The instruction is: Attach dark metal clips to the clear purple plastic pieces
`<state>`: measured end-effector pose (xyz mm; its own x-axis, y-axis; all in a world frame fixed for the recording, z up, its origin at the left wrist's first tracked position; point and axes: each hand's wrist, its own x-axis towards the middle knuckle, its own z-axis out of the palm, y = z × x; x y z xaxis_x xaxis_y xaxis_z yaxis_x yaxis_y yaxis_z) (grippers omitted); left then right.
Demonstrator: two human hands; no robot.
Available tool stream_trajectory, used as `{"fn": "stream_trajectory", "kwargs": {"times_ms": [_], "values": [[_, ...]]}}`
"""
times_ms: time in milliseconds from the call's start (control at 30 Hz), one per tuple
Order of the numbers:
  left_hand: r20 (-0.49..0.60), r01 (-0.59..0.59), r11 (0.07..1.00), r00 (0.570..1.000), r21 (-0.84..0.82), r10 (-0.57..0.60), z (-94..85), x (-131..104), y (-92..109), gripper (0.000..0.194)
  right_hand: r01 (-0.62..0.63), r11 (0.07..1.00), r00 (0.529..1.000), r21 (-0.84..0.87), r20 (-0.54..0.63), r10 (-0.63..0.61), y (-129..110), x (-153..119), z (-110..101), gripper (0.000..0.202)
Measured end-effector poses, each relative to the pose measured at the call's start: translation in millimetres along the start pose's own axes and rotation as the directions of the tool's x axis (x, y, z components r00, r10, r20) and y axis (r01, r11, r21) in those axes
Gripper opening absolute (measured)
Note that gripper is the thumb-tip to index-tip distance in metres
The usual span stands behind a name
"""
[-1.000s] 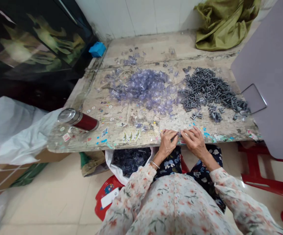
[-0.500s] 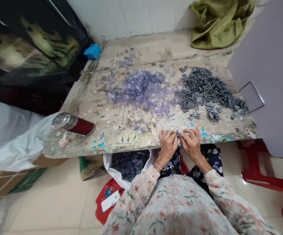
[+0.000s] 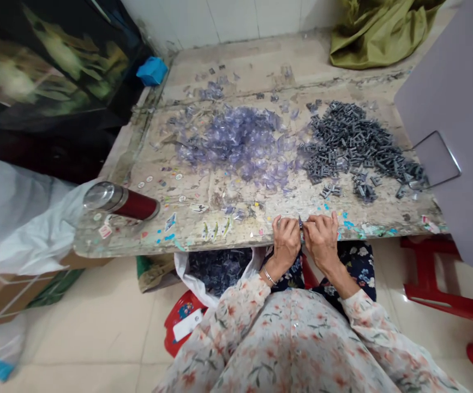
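Observation:
At the front edge of the worn wooden table (image 3: 252, 232), my left hand (image 3: 286, 240) and my right hand (image 3: 320, 240) meet, fingers curled. Pinched between them is a small dark plastic piece (image 3: 300, 222), mostly covered by the fingertips. Both hands are closed on it. Beyond them lies a heap of clear purplish plastic pieces (image 3: 240, 142). To its right spreads a pile of dark grey plastic parts (image 3: 354, 136). A few clear pieces (image 3: 238, 213) lie closer, left of my left hand.
A red flask (image 3: 138, 204) lies on the table's left side. Below the edge hangs an open white sack (image 3: 183, 267) of dark parts. A red stool (image 3: 424, 273) and a grey panel (image 3: 449, 125) with a wire handle stand at right. Olive cloth (image 3: 383, 38) lies behind.
The fingers have drawn closer together around the small piece, covering more of it. The whole view has shifted slightly as the head moved.

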<state>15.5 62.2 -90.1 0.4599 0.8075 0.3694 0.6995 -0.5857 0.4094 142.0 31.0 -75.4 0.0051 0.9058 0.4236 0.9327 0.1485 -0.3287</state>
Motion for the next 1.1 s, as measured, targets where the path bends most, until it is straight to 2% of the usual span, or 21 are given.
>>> {"fn": "stream_trajectory", "kwargs": {"times_ms": [300,433,633,700,800,933,1000,1100], "values": [[0.05,-0.069,0.996,0.997,0.059,0.067,5.5,-3.1,-3.6,0.028,0.015,1.0,0.999,-0.028,0.033,-0.014,-0.1,3.3,0.7,0.018],[0.046,-0.047,0.997,0.998,0.056,0.045,1.7,-3.3,-3.2,0.026,0.005,1.0,1.0,0.023,-0.002,-0.005,0.5,2.0,2.6,0.017],[-0.031,0.044,0.999,0.999,0.019,-0.044,-11.9,-5.5,-3.9,0.029,-0.012,0.994,0.998,0.112,-0.062,0.019,1.5,-9.0,0.1,0.02],[-0.084,0.105,0.994,0.991,0.029,-0.103,-21.5,-7.3,-14.7,0.03,-0.015,0.993,0.998,0.121,-0.066,0.023,4.6,-11.9,-1.5,0.021],[-0.154,0.17,0.981,0.976,0.092,-0.154,-40.7,-11.0,-44.0,0.029,-0.028,0.993,0.996,0.119,-0.08,0.038,13.2,-8.0,-2.5,0.02],[-0.197,0.272,0.935,0.953,0.228,-0.229,-62.3,-15.2,-83.2,0.029,-0.022,0.992,0.996,0.125,-0.077,0.032,24.5,18.5,5.2,0.02],[-0.192,0.293,0.917,0.95,0.27,-0.246,-65.8,-16.2,-92.0,0.033,-0.013,0.992,0.997,0.127,-0.071,0.023,26.0,39.0,14.4,0.02],[-0.167,0.274,0.919,0.958,0.284,-0.234,-63.3,-16.7,-91.5,0.039,0.005,0.994,0.998,0.109,-0.063,0.001,22.8,70.3,32.8,0.023]]}}
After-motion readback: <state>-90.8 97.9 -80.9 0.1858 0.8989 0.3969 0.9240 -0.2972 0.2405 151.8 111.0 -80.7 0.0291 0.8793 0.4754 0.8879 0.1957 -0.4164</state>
